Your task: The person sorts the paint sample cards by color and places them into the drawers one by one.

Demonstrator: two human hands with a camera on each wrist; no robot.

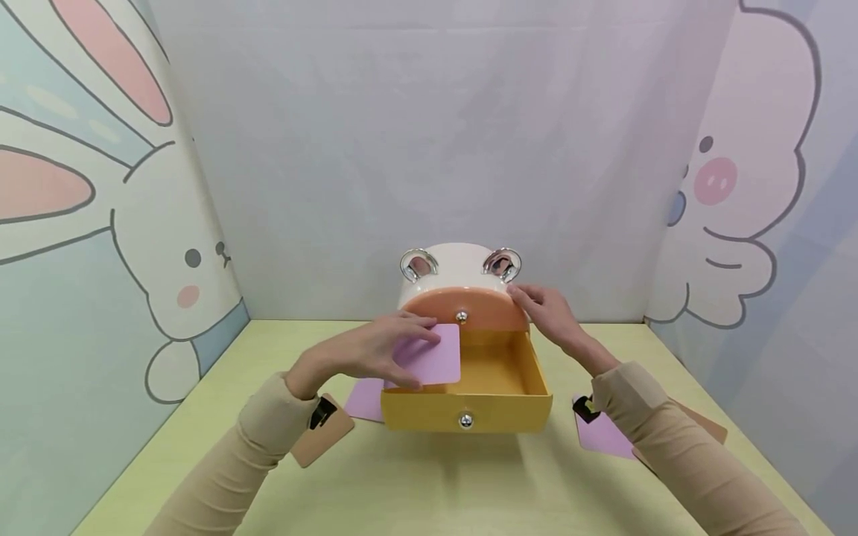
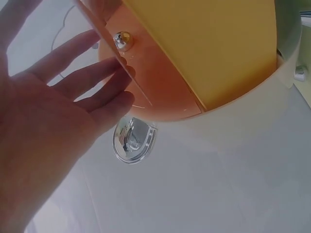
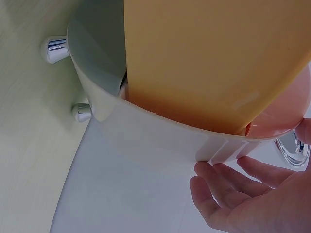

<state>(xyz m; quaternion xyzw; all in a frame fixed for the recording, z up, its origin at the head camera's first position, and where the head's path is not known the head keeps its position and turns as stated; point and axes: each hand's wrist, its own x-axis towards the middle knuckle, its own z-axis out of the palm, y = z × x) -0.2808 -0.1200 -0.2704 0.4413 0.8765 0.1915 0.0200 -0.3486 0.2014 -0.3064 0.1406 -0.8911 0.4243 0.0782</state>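
Note:
My left hand (image 1: 375, 350) holds a thin square purple card (image 1: 439, 357) with rounded corners by its edges, above the left part of a pulled-out yellow drawer (image 1: 467, 412). In the left wrist view the card (image 2: 109, 43) shows nearly edge-on, with the fingers (image 2: 104, 77) along it. The drawer belongs to a rounded white box (image 1: 459, 260) with silver ears and an orange upper drawer (image 1: 436, 304), which is closed. My right hand (image 1: 546, 313) rests on the box's upper right side. Its fingertips (image 3: 206, 170) touch the white wall (image 3: 160, 136), with the thumb by the front rim.
Left of the drawer, another purple card (image 1: 364, 400) and a tan card (image 1: 325, 439) lie on the pale table (image 1: 402, 484). Beneath the right forearm lie a purple card (image 1: 606, 438) and a tan card (image 1: 704, 424). Cartoon-printed panels (image 1: 167, 246) flank the table; a plain curtain (image 1: 429, 149) hangs behind.

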